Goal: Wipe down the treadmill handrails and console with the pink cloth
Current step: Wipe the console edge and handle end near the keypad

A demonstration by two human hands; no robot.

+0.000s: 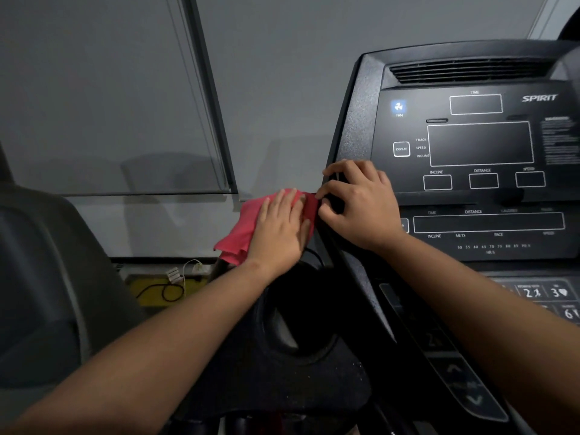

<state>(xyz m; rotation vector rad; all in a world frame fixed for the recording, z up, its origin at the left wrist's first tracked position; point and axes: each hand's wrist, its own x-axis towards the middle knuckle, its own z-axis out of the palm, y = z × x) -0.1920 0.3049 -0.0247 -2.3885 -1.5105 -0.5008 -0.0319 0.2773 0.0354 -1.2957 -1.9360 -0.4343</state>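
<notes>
Flattens pink cloth (244, 227) under straight left fingers (290, 204) beside console (480, 142); touches its right hem with curled right fingers (332, 186), pinch unclear.

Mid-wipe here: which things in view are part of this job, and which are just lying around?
Job: pink cloth, console, left hand flat on the cloth, right hand at its edge.
Lying about: yellow floor patch, white plug, window blind.
</notes>
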